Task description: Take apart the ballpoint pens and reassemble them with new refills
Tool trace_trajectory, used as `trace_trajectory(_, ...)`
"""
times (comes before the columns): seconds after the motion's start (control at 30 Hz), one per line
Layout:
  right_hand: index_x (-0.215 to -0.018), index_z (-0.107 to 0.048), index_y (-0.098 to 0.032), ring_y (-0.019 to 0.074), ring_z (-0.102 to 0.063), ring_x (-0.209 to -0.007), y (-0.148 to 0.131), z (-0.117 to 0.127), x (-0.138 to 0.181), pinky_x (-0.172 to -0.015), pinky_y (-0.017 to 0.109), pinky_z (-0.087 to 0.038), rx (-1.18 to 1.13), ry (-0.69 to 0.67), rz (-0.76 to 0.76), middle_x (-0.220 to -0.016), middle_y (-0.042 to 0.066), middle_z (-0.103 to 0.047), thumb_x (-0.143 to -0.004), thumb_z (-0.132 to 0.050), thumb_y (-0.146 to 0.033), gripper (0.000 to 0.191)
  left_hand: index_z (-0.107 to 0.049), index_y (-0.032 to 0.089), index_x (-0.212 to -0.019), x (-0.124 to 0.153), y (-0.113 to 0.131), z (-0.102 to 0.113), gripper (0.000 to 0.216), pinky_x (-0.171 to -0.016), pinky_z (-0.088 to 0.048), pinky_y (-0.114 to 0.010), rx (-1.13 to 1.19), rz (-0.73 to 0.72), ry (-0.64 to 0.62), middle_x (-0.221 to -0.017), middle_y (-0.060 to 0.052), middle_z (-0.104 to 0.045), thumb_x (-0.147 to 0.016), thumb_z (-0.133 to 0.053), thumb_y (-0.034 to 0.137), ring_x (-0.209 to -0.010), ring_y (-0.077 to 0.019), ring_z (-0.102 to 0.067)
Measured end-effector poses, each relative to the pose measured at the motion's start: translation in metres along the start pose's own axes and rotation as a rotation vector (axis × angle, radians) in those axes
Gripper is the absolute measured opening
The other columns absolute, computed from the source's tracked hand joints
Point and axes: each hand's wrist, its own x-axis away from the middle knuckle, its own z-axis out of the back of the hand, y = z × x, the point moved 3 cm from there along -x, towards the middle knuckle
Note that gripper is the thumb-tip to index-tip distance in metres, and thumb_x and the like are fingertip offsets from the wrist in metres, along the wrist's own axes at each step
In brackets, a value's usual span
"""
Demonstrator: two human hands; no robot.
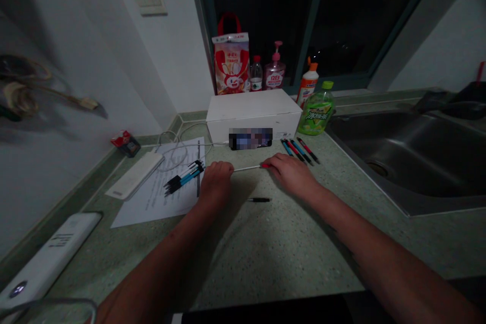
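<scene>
A thin white pen refill (246,168) stretches between my two hands, just above the counter. Its left end is pinched in the fingers of my left hand (217,180). My right hand (291,173) is closed around the other end, where a small red part shows at the fingertips. Below them on the counter lies a short black pen piece (260,200) with a pale, thin tip. Several blue, white and black pens (184,178) rest on a printed sheet (152,207) beside my left hand. More red and blue pens (299,150) lie in a row beyond my right hand.
A phone (250,139) leans against a white box (254,106). Behind stand several bottles and a red bag (231,63); a green detergent bottle (317,111) is near the sink (402,157). White power banks (136,174) and a cable (186,149) occupy the left.
</scene>
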Motion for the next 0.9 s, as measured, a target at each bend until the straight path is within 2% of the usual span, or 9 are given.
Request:
trace_trajectory(0.13,-0.112,-0.072,-0.020,0.0223,-0.063,-0.098,-0.004,0.000,0.001,-0.086,0.031,-0.046,-0.016,0.006,0.020,-0.103,0.007,-0.068,-0.101,-0.060,-0.016,0.017,-0.066,0.017,-0.092,0.001,0.001,-0.001,0.021,-0.079,-0.039,-0.038,0.000,-0.019,-0.009,-0.091,-0.009,-0.066,-0.097,-0.047,0.015,-0.091,-0.0258,-0.056)
trace_trajectory(0.3,-0.111,-0.072,-0.020,0.0219,-0.061,-0.100,-0.015,-0.007,0.002,-0.089,0.032,-0.046,-0.054,-0.030,0.124,-0.102,0.006,-0.067,-0.098,-0.061,-0.013,0.018,-0.067,0.018,-0.091,0.003,0.012,-0.005,0.021,-0.079,-0.040,-0.038,0.034,-0.111,-0.034,-0.091,-0.007,-0.067,-0.097,-0.047,0.013,-0.091,-0.0248,-0.057)
trace_trajectory(0.43,-0.123,-0.068,-0.021,0.0214,-0.060,-0.102,-0.020,-0.013,0.004,-0.089,0.031,-0.046,-0.091,-0.053,0.167,-0.105,0.007,-0.065,-0.098,-0.056,-0.008,0.030,-0.068,0.019,-0.089,0.004,0.014,-0.007,0.021,-0.079,-0.042,-0.039,0.063,-0.156,-0.022,-0.088,-0.006,-0.067,-0.096,-0.049,0.013,-0.089,-0.0250,-0.058)
trace_trajectory(0.53,-0.131,-0.064,-0.025,0.0204,-0.060,-0.101,-0.019,-0.013,0.005,-0.088,0.030,-0.047,-0.117,-0.061,0.176,-0.108,0.006,-0.063,-0.097,-0.054,-0.006,0.040,-0.068,0.018,-0.105,0.005,0.013,-0.002,0.017,-0.088,-0.044,-0.040,0.126,-0.203,0.085,-0.101,-0.007,-0.070,-0.095,-0.055,0.017,-0.098,-0.0258,-0.059)
trace_trajectory(0.6,-0.131,-0.063,-0.025,0.0198,-0.061,-0.100,-0.017,-0.012,0.005,-0.087,0.029,-0.047,-0.139,-0.048,0.150,-0.110,0.006,-0.062,-0.095,-0.053,-0.004,0.043,-0.063,0.016,-0.120,0.007,0.014,0.004,0.027,-0.096,-0.043,-0.043,0.176,-0.247,0.209,-0.116,-0.010,-0.068,-0.094,-0.060,0.023,-0.109,-0.0270,-0.057)
trace_trajectory(0.67,-0.131,-0.062,-0.024,0.0198,-0.061,-0.099,-0.013,-0.010,0.005,-0.087,0.028,-0.047,-0.152,-0.015,0.110,-0.112,0.006,-0.061,-0.094,-0.051,-0.002,0.044,-0.061,0.015,-0.123,0.011,0.017,0.007,0.031,-0.099,-0.043,-0.043,0.227,-0.327,0.269,-0.121,-0.011,-0.066,-0.093,-0.062,0.026,-0.113,-0.0267,-0.056)
trace_trajectory(0.73,-0.132,-0.061,-0.023,0.0202,-0.061,-0.099,-0.009,-0.008,0.005,-0.086,0.029,-0.047,-0.148,0.016,0.071,-0.112,0.006,-0.061,-0.093,-0.050,-0.001,0.046,-0.065,0.018,-0.115,0.014,0.022,0.007,0.025,-0.096,-0.044,-0.042,0.281,-0.442,0.212,-0.116,-0.008,-0.068,-0.092,-0.065,0.029,-0.109,-0.0251,-0.058)
trace_trajectory(0.8,-0.132,-0.060,-0.022,0.0207,-0.061,-0.099,-0.006,-0.007,0.005,-0.084,0.029,-0.047,-0.136,0.043,0.045,-0.112,0.007,-0.061,-0.093,-0.050,-0.001,0.046,-0.068,0.020,-0.105,0.018,0.028,0.004,0.021,-0.094,-0.045,-0.041,0.321,-0.542,0.087,-0.112,-0.007,-0.068,-0.088,-0.070,0.032,-0.106,-0.0245,-0.059)
trace_trajectory(0.9,-0.132,-0.060,-0.022,0.0215,-0.061,-0.100,-0.004,-0.005,0.004,-0.083,0.029,-0.047,-0.115,0.065,0.024,-0.113,0.007,-0.061,-0.093,-0.051,-0.002,0.045,-0.071,0.020,-0.093,0.021,0.034,0.002,0.014,-0.095,-0.044,-0.041,0.323,-0.570,-0.070,-0.111,-0.006,-0.068,-0.086,-0.072,0.033,-0.107,-0.0247,-0.059)
